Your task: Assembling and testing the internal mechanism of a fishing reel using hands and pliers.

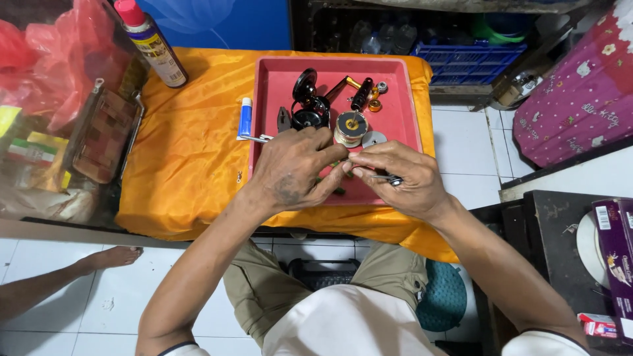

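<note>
My left hand and my right hand meet over the near edge of a red tray, fingertips pinching a small part between them; the part itself is mostly hidden. My right hand also grips a thin metal tool. In the tray lie a black fishing reel body, a spool with a yellow centre, a black handle, pliers and small round parts.
The tray sits on an orange cloth over a low table. A blue-and-white tube lies beside the tray, a spray can stands at the back left, a small case at left. Another person's foot rests on the tiled floor.
</note>
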